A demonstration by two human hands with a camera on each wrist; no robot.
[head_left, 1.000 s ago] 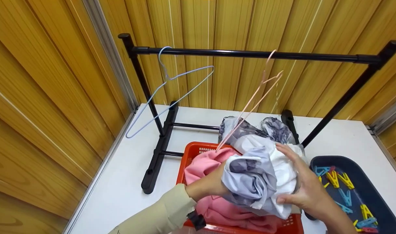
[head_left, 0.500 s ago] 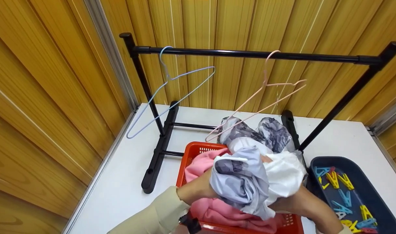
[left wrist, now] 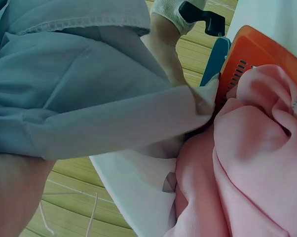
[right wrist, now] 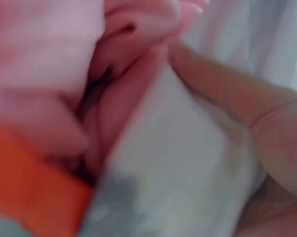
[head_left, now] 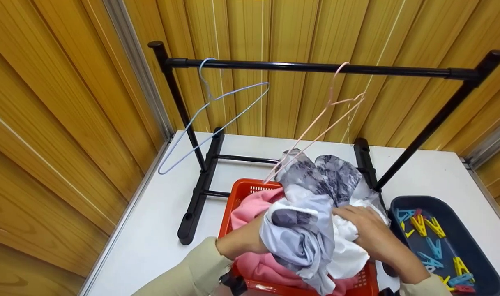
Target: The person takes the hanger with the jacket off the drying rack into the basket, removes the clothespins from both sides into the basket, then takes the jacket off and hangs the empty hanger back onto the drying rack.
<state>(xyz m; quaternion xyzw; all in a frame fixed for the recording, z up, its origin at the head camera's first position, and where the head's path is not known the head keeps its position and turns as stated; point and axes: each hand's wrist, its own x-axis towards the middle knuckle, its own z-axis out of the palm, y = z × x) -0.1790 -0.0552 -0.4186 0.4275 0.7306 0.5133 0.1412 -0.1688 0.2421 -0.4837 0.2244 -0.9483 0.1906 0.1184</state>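
Observation:
A white and grey garment (head_left: pixel 301 234) with a dark marbled pattern lies bunched above the red basket (head_left: pixel 229 205). My left hand (head_left: pixel 245 236) reaches into its gathered cloth; the fingers are covered, so their grip is hidden. In the left wrist view, pale grey cloth (left wrist: pixel 79 94) drapes over that hand. My right hand (head_left: pixel 367 230) holds white cloth of the same garment on its right side. In the right wrist view, the thumb (right wrist: pixel 217 86) lies along a white fold (right wrist: pixel 173 148). Marbled grey parts (head_left: pixel 336 176) of the garment spread out behind the hands.
Pink cloth (head_left: pixel 270 265) fills the basket. A black rack (head_left: pixel 274 65) stands behind, with a blue hanger (head_left: pixel 233 123) and a pink hanger (head_left: pixel 311 131) on its bar. At right, a dark tray (head_left: pixel 443 209) holds several coloured clothespins.
My right hand has moved from the garment's right edge, under the white cloth, then back on top of it. The left hand has shifted slightly left and down. The pink hanger has swung.

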